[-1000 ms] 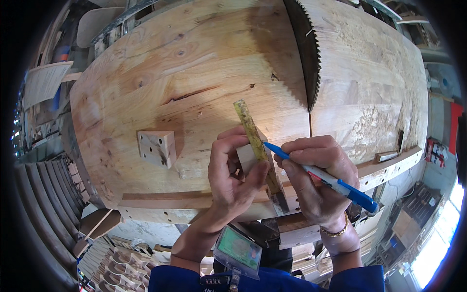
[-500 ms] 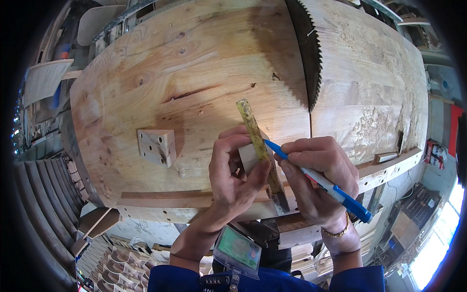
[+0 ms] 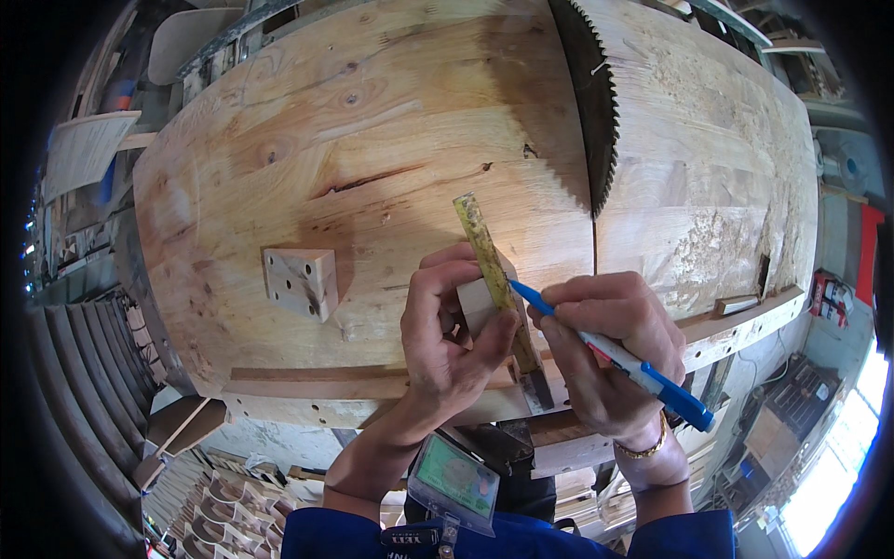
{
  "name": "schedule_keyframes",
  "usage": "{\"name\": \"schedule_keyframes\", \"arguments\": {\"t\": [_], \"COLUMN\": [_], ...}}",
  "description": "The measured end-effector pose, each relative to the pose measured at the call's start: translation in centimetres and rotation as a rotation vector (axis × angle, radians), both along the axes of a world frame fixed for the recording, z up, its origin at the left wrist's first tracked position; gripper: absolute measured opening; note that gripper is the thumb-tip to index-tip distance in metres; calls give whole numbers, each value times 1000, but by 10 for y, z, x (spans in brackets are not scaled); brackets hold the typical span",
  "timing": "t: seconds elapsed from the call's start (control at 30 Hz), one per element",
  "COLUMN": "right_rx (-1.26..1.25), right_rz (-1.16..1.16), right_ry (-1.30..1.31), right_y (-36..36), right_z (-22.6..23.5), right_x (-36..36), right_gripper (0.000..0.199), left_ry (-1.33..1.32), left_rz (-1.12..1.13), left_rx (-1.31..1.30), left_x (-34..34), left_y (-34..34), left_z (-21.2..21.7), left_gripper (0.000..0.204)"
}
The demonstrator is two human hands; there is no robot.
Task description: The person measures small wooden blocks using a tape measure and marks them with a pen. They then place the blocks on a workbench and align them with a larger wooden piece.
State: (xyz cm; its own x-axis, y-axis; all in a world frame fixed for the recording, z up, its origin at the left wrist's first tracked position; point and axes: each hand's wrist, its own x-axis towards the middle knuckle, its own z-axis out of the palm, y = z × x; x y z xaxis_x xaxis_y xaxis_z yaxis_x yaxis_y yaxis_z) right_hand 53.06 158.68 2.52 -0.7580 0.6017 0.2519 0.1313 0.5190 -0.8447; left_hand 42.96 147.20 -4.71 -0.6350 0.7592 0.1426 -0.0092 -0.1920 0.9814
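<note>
My left hand (image 3: 445,331) is closed round a small pale wood block (image 3: 477,304). Its thumb presses a worn yellow measuring strip (image 3: 479,229) against the block, and the strip slants up and away past the fingers. In my right hand (image 3: 619,340) is a blue and white pen (image 3: 684,406), gripped as for writing. The pen's blue tip touches or nearly touches the strip's right edge above the block; exact contact cannot be made out. The fingers of my left hand hide part of the block.
A circular saw blade (image 3: 598,112) stands up through the wooden tabletop (image 3: 391,121) ahead. To the left lies a wood block with several holes (image 3: 300,281). A wooden rail (image 3: 317,380) runs along the near edge, with a small wood piece (image 3: 736,305) at its right.
The pen tip has moved slightly nearer to me along the strip's right edge, my right hand shifting with it. My left hand, block and strip stay nearly in place.
</note>
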Motion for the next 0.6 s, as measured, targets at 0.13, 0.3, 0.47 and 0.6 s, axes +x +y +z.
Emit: {"name": "schedule_keyframes", "arguments": {"t": [0.13,0.3,0.47,0.6], "right_rx": [-46,-22,-31,-63], "right_rz": [-31,-38,-34,-15], "right_ry": [28,-6,-51,-117], "right_y": [-4,-2,-8,-13], "right_z": [-1,0,5,12], "right_x": [3,-1,13,26], "right_gripper": [17,20,21,23], "left_ry": [-11,19,-15,30], "left_rz": [-5,-4,-1,6], "left_rx": [15,-15,-9,-37], "left_x": [0,0,1,1], "left_y": [0,0,-1,-1], "left_z": [-1,0,1,1], "left_gripper": [40,40,41,41]}}
